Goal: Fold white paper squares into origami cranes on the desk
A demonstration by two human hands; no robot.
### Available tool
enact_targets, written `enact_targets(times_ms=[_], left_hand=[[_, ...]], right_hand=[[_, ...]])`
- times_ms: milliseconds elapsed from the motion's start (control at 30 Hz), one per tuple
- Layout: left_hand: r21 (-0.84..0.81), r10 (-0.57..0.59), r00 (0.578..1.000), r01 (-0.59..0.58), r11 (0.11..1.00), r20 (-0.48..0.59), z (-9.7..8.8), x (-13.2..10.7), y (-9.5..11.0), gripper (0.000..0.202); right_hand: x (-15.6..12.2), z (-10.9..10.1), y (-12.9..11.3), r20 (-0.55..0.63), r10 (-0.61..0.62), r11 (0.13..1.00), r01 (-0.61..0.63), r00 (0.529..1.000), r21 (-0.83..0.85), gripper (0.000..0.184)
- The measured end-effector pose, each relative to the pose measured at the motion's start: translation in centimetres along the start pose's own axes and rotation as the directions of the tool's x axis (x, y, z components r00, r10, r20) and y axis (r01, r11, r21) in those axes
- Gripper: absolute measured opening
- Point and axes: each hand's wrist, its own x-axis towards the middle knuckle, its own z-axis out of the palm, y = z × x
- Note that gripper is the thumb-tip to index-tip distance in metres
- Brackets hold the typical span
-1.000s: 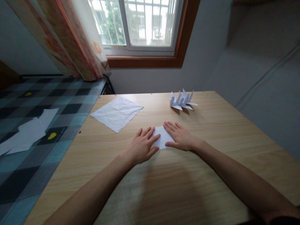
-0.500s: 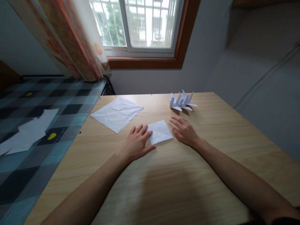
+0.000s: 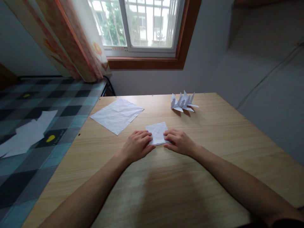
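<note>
Clock centred on the folded paper square [image 3: 157, 131], 12 toward the window. Nearest: bare forearms in from 7 and 5 over the wood-grain tabletop [image 3: 187, 193]. The left hand [image 3: 137, 145] is at 8 o'clock, fingers bent, tips on the square's left edge, thumb by its near-left corner. The right hand [image 3: 180, 143] is at 4, fingers curled over the right edge, thumb by the near-right corner. Pinching or just resting: cannot tell, thumb tips too small to read.

Square lies between both hands, mostly flat, crease lines showing, near edge roughly facing the person. Change: half a second ago the right hand was off the paper, just right of it, and the left lay flatter; now both are on it, fingers more bent, and the square sits less skewed. Reads as a switch from flat pressing to handling the edges from both sides, so folding looks midway.

Farther: large creased sheet [image 3: 118, 115] at 10, flat, apart from the square. Origami pieces [image 3: 180, 103] at 1, clustered, points up, unmoved. Loose paper sheets [image 3: 30, 134] at 9, on the checked bedspread [image 3: 19, 180]. Farthest: curtain [image 3: 73, 41] at 11, barred window [image 3: 149, 25] at 12.
</note>
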Motion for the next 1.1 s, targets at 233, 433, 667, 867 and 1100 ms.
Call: enact_targets(times_ms=[233,433,667,867,1100], left_hand=[[-0.031,0.027,0.999,-0.028,0.999,-0.047,0.1,0.1,-0.1,0.025],[-0.021,-0.04,0.992,0.038,0.999,-0.117,-0.1,0.2,0.1,0.032],[-0.115,-0.122,0.981,0.105,0.988,-0.149,0.0,0.1,0.2,0.022],[-0.037,-0.151,0.98,0.147,0.988,-0.131,0.3,0.2,0.1,0.021],[0.08,0.12,0.993,-0.119,0.99,-0.009,0.1,0.2,0.2,0.019]], right_hand=[[0.1,0.2,-0.5,-0.006,0.039,0.999,-0.039,0.999,-0.015,0.022],[0.3,0.6,-1.3,-0.027,0.036,0.999,-0.036,0.999,0.005,0.017],[0.8,0.8,-2.1,-0.047,0.098,0.995,-0.099,0.994,-0.028,0.013],[1.0,0.8,-2.0,-0.03,0.139,0.989,-0.14,0.99,-0.041,0.012],[0.9,1.1,-2.0,-0.045,0.04,0.995,-0.044,0.998,-0.088,0.016]])
